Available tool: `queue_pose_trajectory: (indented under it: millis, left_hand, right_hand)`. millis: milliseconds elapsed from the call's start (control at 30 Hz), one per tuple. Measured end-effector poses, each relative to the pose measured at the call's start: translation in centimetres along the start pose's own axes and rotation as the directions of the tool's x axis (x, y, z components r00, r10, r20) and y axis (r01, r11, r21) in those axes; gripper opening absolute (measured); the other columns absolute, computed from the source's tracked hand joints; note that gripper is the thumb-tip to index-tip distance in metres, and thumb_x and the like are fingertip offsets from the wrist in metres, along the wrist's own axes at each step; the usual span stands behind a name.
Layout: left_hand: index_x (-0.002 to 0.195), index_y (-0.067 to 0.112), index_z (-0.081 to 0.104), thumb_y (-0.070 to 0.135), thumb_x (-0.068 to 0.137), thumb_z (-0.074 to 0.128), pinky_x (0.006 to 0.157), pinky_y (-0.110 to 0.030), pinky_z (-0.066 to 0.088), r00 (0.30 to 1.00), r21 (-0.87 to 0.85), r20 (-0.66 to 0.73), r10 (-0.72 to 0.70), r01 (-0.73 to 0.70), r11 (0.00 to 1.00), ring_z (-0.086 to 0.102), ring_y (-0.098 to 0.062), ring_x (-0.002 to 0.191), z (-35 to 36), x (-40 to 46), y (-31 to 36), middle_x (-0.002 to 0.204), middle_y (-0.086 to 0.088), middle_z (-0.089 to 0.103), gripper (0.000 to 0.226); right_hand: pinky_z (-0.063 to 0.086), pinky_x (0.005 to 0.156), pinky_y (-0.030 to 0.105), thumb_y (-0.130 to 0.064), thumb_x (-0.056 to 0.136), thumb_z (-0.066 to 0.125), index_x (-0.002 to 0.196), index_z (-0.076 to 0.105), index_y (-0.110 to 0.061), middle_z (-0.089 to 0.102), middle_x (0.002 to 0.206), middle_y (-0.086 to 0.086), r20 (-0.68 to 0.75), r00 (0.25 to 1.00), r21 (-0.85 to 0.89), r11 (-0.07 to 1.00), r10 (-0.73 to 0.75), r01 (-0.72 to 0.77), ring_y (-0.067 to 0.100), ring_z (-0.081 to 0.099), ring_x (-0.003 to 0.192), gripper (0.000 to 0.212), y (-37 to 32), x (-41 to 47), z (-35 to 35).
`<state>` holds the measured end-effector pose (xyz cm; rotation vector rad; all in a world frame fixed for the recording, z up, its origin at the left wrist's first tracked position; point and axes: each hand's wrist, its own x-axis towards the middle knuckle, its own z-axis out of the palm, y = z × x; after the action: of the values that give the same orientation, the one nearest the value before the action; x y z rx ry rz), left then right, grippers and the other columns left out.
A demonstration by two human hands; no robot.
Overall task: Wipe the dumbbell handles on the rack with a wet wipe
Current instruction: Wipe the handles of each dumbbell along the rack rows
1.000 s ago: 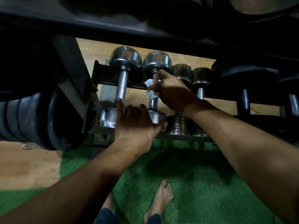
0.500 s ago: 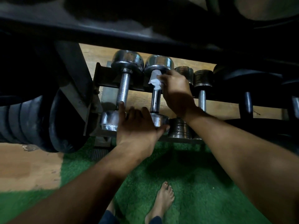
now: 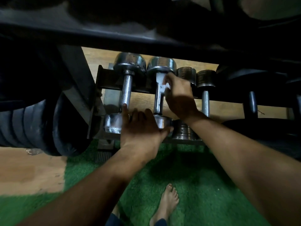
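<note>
Bracing the near chrome heads, the left hand rests flat with fingers straight and spread, probably to stop the dumbbell rolling on the rack. The right hand has its fingers curled, pinching the wet wipe around the handle's far end. The handle's long axis runs near-to-far, away from the person.

left hand flat, right pinching — arms extended
</note>
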<state>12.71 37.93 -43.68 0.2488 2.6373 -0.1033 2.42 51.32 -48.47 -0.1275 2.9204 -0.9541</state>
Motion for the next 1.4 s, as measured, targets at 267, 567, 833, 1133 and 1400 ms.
queue_pose_trajectory:
  millis: [267, 567, 833, 1133, 1400]
  left_hand:
    - [0.129, 0.001, 0.050, 0.077, 0.088, -0.005, 0.119, -0.066, 0.000, 0.999, 0.051, 0.031, 0.043, -0.045, 0.998, 0.045, -0.037, 0.133, 0.0, 0.0, -0.1, 0.129, -0.015, 0.058, 0.102]
    - [0.145, -0.003, 0.039, 0.073, 0.094, 0.000, 0.119, -0.067, -0.002, 0.996, 0.077, 0.055, 0.063, -0.067, 0.995, 0.039, -0.038, 0.141, -0.9, -0.4, -0.1, 0.146, -0.019, 0.048, 0.099]
    - [0.133, 0.005, 0.053, 0.073, 0.088, -0.004, 0.119, -0.066, 0.004, 0.997, 0.061, 0.005, 0.075, -0.075, 0.995, 0.049, -0.038, 0.126, -0.3, -0.3, -0.1, 0.125, -0.013, 0.056, 0.100]
    - [0.134, -0.005, 0.051, 0.074, 0.084, -0.008, 0.120, -0.066, -0.001, 0.996, 0.036, -0.008, 0.088, -0.088, 0.995, 0.051, -0.040, 0.127, -0.2, -0.4, -0.2, 0.131, -0.020, 0.058, 0.110]
    - [0.136, -0.004, 0.047, 0.075, 0.082, -0.009, 0.121, -0.066, 0.000, 0.997, 0.019, -0.008, 0.075, -0.075, 0.997, 0.050, -0.038, 0.129, -0.2, -0.1, -0.3, 0.130, -0.018, 0.060, 0.112]
  right_hand:
    - [0.036, 0.056, 0.005, -0.003, 0.079, 0.065, 0.081, 0.066, -0.016, 0.059, 0.068, -0.010, 0.119, 0.953, 0.199, 0.934, 0.277, -0.296, 0.010, 0.055, 0.069, 0.013, -0.4, -0.6, -1.2]
    - [0.053, 0.058, 0.026, -0.001, 0.077, 0.069, 0.078, 0.070, -0.009, 0.071, 0.074, 0.006, 0.438, 0.851, 0.057, 0.936, 0.290, -0.348, 0.016, 0.068, 0.069, 0.008, -1.4, -1.2, -2.8]
    - [0.057, 0.065, 0.024, -0.006, 0.082, 0.071, 0.081, 0.074, -0.016, 0.070, 0.079, -0.006, 0.575, 0.797, 0.045, 0.965, 0.185, -0.257, 0.009, 0.068, 0.073, 0.010, -1.2, -1.2, -3.9]
    - [0.051, 0.053, 0.026, 0.017, 0.081, 0.058, 0.069, 0.059, -0.003, 0.057, 0.062, 0.012, 0.745, 0.569, 0.301, 0.586, 0.349, -0.753, 0.018, 0.061, 0.053, 0.023, 0.4, -1.0, -3.4]
    - [0.041, 0.059, 0.027, 0.001, 0.080, 0.060, 0.069, 0.055, -0.013, 0.050, 0.065, 0.008, 0.722, 0.622, -0.097, 0.935, 0.303, -0.342, 0.021, 0.053, 0.063, 0.019, -0.9, 0.0, -3.4]
